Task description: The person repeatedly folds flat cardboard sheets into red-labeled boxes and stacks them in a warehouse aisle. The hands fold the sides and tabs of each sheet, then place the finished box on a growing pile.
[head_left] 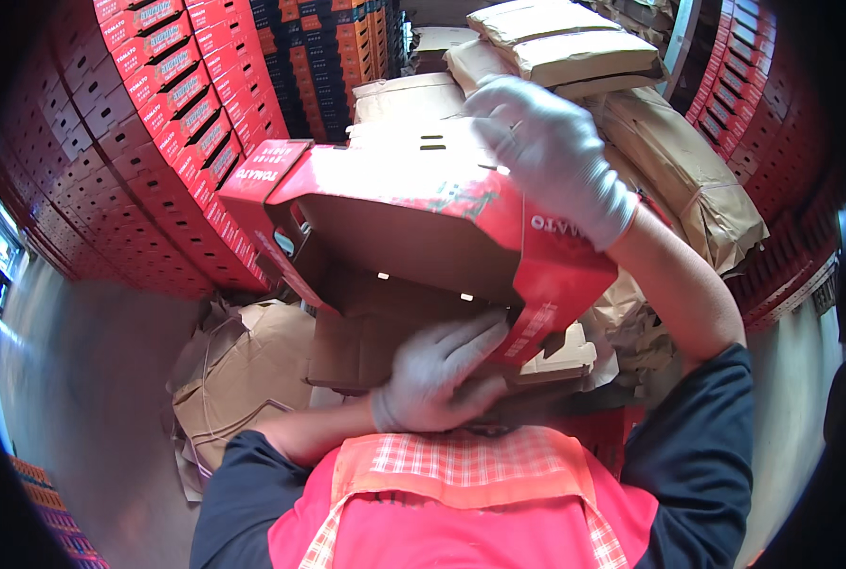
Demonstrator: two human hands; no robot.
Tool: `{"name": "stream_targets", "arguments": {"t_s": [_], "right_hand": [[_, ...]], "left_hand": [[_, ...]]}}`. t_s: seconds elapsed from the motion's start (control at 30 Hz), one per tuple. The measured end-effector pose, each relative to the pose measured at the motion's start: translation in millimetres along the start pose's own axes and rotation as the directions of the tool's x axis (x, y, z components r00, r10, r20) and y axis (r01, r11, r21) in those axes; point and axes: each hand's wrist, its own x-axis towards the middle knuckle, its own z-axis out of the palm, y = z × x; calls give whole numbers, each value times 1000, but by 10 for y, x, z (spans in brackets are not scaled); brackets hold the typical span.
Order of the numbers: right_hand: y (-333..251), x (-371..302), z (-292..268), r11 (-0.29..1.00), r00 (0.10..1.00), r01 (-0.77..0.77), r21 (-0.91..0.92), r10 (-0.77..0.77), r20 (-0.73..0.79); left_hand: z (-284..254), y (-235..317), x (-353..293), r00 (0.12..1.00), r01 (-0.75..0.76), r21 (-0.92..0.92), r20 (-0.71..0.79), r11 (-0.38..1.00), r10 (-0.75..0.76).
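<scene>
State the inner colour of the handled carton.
The carton is brown inside, clearest in the head view.

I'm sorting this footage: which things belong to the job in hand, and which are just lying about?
In the job, seemingly:
open red box
left hand, at its near side
right hand, over its far right corner

Apparently just around:
stacked red cartons, left
black-and-orange stacks, behind
brown bundles, behind right

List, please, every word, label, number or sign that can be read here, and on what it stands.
I do not copy printed words; this is where print stands.
Open red carton: large white lettering, legible; green print partly lost in glare.
Stacked red cartons at left: white lettering, the larger words legible.
Dark and orange stacks behind: marks too small to read.
Red cartons at upper right: print too small.
</scene>
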Motion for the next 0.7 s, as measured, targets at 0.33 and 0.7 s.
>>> {"name": "stream_targets", "arguments": {"t_s": [0.33,0.7], "right_hand": [[356,-155,-499,915,937,-250,-316,311,159],[597,52,-98,936,844,113,-333,86,529]], "left_hand": [[-490,-538,1782,912,140,125,369,982,-177],[-476,-407,1633,920,151,343,296,927,-259]]}}
